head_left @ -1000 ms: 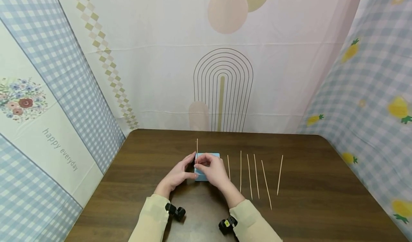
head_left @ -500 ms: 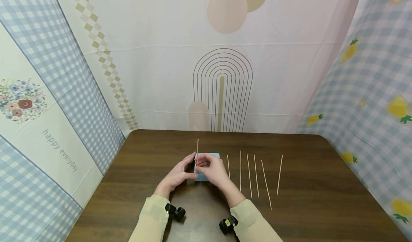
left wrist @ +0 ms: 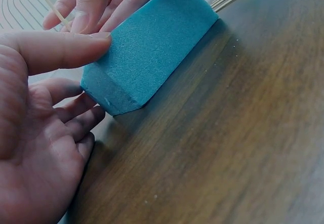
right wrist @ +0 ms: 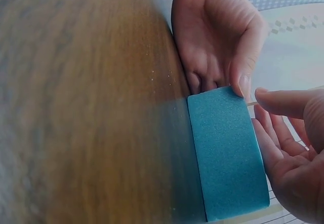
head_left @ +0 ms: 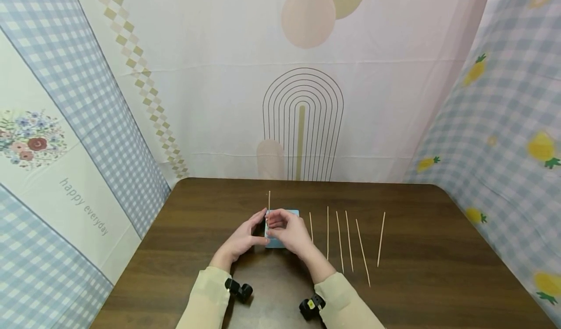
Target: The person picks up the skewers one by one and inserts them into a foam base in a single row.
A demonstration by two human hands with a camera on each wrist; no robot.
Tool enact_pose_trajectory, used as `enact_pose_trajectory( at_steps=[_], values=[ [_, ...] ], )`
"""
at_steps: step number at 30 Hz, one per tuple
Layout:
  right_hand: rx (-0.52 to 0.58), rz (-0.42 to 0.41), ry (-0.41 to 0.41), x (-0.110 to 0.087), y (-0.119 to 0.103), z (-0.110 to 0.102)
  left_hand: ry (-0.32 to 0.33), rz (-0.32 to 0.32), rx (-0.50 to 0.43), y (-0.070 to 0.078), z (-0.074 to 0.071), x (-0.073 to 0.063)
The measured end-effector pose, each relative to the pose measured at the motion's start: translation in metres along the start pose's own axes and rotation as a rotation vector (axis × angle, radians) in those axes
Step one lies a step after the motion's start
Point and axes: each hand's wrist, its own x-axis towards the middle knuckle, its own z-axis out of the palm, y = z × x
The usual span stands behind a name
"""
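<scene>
A blue foam-like block [left wrist: 152,51] stands on the table, its long side face showing in both wrist views. My left hand [head_left: 240,236] grips its left end, thumb on the near corner and fingers round the far side. Over the same end, my right hand [head_left: 292,231] pinches a thin wooden stick [head_left: 269,200] between thumb and fingers. The stick points upward from the block's left part. Its lower end is hidden by the fingers, so I cannot tell how deep it sits. In the right wrist view, only a short piece of the stick shows beside the right thumb [right wrist: 283,102].
Several similar thin sticks [head_left: 348,241] lie spaced apart on the brown wooden table [head_left: 420,290], to the right of the block. One stick [head_left: 381,239] lies farther right than the others. A patterned cloth [head_left: 219,100] hangs behind the table, with checked cloths at both sides.
The right thumb and fingers have shifted slightly on the stick. Left hand, block and loose sticks stay in place; the head view has tilted a little.
</scene>
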Motion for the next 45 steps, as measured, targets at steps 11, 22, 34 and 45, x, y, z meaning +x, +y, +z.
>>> enact_pose_trajectory(
  at_steps=[11, 22, 34, 45],
  values=[
    [0.035, 0.001, -0.021, -0.005, -0.005, -0.009, -0.008, 0.018, 0.019, 0.002, 0.000, 0.000],
    [-0.007, 0.035, -0.031, -0.024, -0.008, -0.046, -0.009, 0.019, 0.033, 0.001, 0.004, 0.000],
    [-0.071, 0.104, 0.060, -0.051, -0.005, -0.136, -0.002, 0.023, 0.058, 0.003, 0.002, -0.001],
    [-0.132, 0.235, 0.092, -0.074, 0.029, -0.210, 0.006, 0.023, 0.059, 0.002, -0.001, -0.002]
  ],
)
